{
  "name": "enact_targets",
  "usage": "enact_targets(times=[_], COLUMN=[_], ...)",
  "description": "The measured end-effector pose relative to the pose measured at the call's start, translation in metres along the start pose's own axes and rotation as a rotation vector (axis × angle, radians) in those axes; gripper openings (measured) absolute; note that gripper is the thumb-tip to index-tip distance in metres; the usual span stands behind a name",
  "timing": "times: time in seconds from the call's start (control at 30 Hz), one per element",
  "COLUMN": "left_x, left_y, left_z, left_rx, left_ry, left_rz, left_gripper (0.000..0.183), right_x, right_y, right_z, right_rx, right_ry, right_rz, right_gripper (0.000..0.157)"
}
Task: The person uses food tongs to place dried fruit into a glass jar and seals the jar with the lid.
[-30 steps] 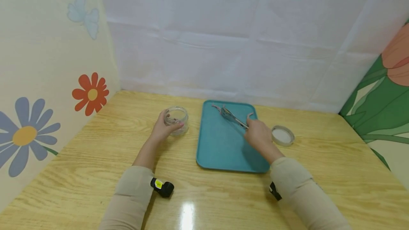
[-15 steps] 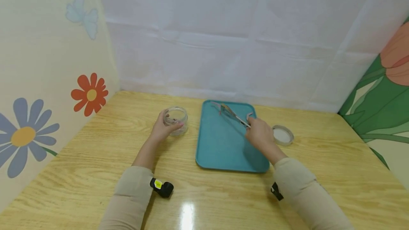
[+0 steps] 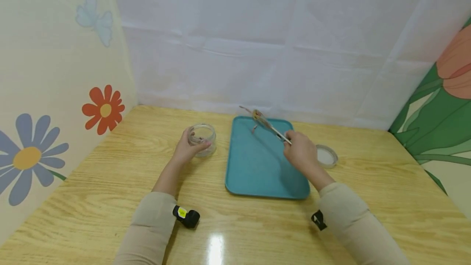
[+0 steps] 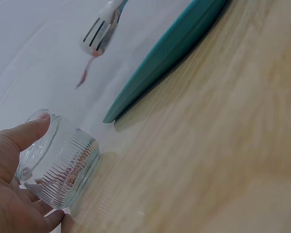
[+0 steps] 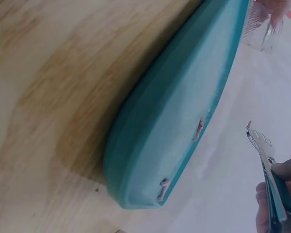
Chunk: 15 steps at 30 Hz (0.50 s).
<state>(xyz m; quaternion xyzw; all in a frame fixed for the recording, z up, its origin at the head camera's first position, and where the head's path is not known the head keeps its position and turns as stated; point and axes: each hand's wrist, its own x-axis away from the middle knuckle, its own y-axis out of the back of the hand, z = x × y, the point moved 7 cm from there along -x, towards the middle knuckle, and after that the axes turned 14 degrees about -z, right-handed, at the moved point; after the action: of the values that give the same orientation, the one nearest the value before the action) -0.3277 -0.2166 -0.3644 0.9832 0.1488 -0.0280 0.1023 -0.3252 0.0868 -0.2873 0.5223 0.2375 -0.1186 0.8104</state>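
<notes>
My left hand [image 3: 186, 149] grips a clear glass jar [image 3: 208, 137] standing on the table left of the tray, thumb on the near side. Small reddish-brown bits [image 4: 76, 170] lie inside the jar in the left wrist view. With curled fingers, my right hand [image 3: 302, 153] holds metal tongs [image 3: 273, 130] over the teal tray [image 3: 263, 171]. A thin pinkish strip [image 4: 85, 73] hangs from the tong tips, clear of the tray. Two similar small pieces lie on the tray in the right wrist view, one farther piece [image 5: 199, 129] and one nearer piece [image 5: 163, 190].
Right of the tray, partly behind my right hand, lies a round lid [image 3: 327, 156] with a pale inside. A white cloth backdrop [image 3: 235, 44] rises behind the wooden table [image 3: 213, 232]. Flower-printed panels [image 3: 48, 72] stand at the sides.
The tongs have risen off the tray with the pinkish strip pinched in their tips. My right hand has shifted slightly right; the left hand and jar stay in place.
</notes>
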Motion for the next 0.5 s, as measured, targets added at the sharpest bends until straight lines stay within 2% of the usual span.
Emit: enact_targets(times=[0.13, 0.33, 0.5], left_x=[0.007, 0.019, 0.018], left_y=[0.000, 0.000, 0.000], left_z=[-0.010, -0.025, -0.023], left_rx=[0.016, 0.014, 0.020], left_ry=[0.018, 0.024, 0.026], left_rz=[0.008, 0.015, 0.014], left_gripper=[0.087, 0.082, 0.082], right_x=[0.000, 0.001, 0.003], right_y=[0.005, 0.012, 0.017], right_z=[0.002, 0.010, 0.025], right_rx=[-0.025, -0.044, -0.084], right_ry=[-0.005, 0.026, 0.083], right_rz=[-0.017, -0.042, -0.043], right_gripper=[0.010, 0.007, 0.004])
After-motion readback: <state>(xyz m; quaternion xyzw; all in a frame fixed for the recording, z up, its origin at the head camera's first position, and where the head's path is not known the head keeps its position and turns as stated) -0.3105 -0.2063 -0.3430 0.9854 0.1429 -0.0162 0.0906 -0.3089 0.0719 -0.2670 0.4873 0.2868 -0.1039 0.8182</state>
